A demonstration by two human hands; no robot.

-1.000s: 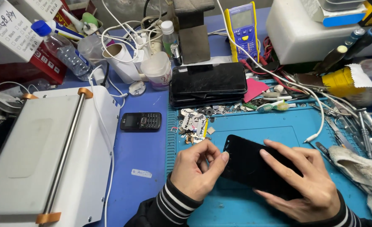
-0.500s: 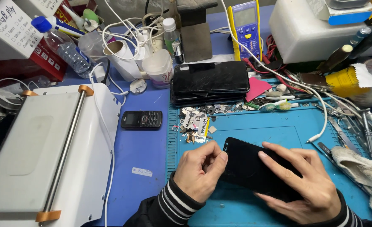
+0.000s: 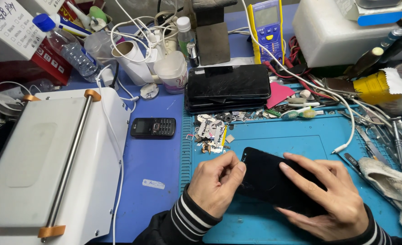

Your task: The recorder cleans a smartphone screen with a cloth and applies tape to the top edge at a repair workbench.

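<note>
Left hand: left hand (image 3: 217,183) is curling its fingers inward, with the thumb and forefinger pinching at the left edge of the black phone (image 3: 271,179); what, if anything, sits between the fingertips cannot be told.
Right hand: right hand (image 3: 330,197) is lying spread and flat over the right half of the black phone, pressing it down with fingers extended toward the left.
Black phone: it is lying face-down or dark-screened on the blue work mat (image 3: 278,136), between the two hands, tilted slightly.
Small parts: a cluster of small metal parts (image 3: 212,131) is sitting on the mat just above the left hand.
Keypad phone: a small black keypad phone (image 3: 153,127) is resting on the blue table, left of the mat, well apart from the hands.
Stack of phones: a stack of dark phones (image 3: 228,88) is lying at the mat's far edge.
Machine: a white flat-topped machine (image 3: 42,163) is standing at the far left.
Multimeter: a yellow-edged multimeter (image 3: 267,27) is leaning at the back.
Rag: a dirty cloth (image 3: 391,186) is lying just right of the right hand.
</note>
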